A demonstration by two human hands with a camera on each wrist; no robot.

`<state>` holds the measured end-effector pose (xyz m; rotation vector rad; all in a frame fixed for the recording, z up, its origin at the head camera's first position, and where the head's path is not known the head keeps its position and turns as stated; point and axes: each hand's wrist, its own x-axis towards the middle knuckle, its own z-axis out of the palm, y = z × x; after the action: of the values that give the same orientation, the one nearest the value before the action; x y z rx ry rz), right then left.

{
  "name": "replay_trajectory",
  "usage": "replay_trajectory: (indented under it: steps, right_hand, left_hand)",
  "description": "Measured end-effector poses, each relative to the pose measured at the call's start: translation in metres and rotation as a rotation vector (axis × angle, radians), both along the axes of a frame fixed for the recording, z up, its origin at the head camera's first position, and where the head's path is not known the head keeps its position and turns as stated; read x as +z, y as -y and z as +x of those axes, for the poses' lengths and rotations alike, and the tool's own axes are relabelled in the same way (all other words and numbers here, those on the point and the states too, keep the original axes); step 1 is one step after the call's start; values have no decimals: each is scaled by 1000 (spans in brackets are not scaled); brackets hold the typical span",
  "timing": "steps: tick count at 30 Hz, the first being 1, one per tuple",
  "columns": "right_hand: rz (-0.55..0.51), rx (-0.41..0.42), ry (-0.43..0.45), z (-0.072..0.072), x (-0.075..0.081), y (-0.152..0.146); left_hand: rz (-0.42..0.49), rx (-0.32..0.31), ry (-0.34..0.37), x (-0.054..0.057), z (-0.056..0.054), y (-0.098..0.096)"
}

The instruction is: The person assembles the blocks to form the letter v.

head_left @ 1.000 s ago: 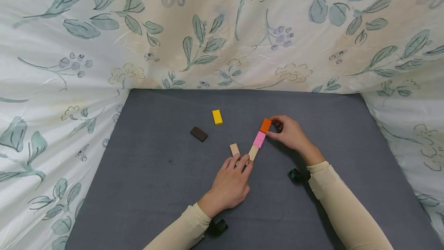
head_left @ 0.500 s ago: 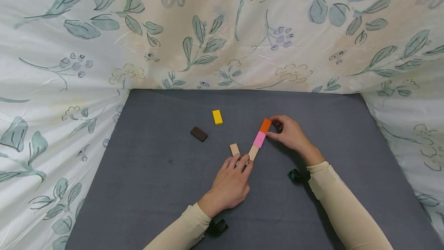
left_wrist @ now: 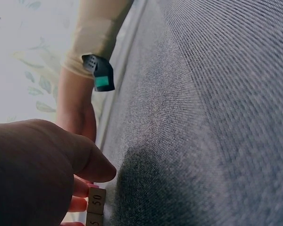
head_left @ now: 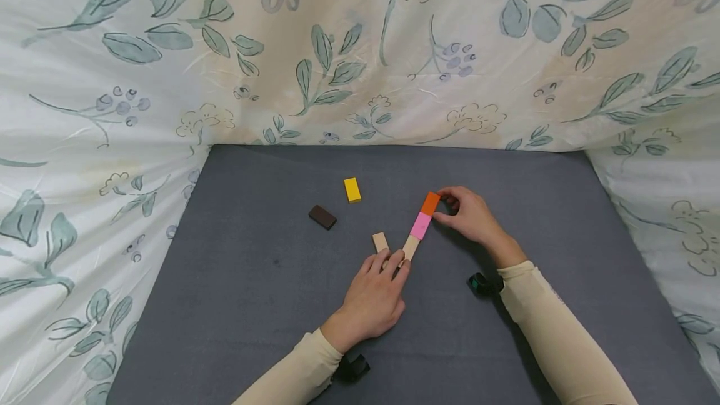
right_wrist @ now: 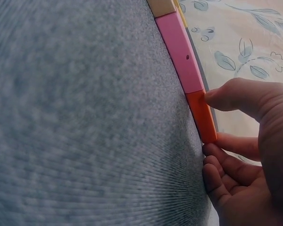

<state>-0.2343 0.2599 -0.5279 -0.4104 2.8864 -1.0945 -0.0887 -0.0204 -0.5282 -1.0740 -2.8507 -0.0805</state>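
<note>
An orange block (head_left: 430,203), a pink block (head_left: 420,226) and a plain wooden block (head_left: 411,247) lie end to end in a slanting row on the cloth. My right hand (head_left: 471,214) pinches the orange block, the thumb at its side near the pink one and the index finger at its far end. Over the near end of the row, my left hand (head_left: 372,300) rests its spread fingertips on plain wooden blocks and partly hides them. Another wooden block (head_left: 380,242) sticks out past these fingers, angled to the left. The left wrist view shows a wooden block (left_wrist: 96,201) printed "50".
A yellow block (head_left: 352,190) and a dark brown block (head_left: 322,217) lie apart, farther left. Dark grey cloth (head_left: 236,305) covers the table. Floral fabric (head_left: 349,49) hangs behind it and along both sides.
</note>
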Motion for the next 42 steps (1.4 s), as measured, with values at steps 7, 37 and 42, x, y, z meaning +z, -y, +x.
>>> replay_trajectory:
  steps: [7, 37, 42]
  right_hand:
    - [-7, 7, 9, 1, 0, 0]
    - [-78, -8, -65, 4, -3, -2]
    - [-103, -19, -153, 11, 2, 0]
  left_hand:
    - [-23, 8, 23, 2, 2, 0]
    - [20, 8, -10, 3, -2, 0]
    - [71, 21, 8, 6, -7, -2]
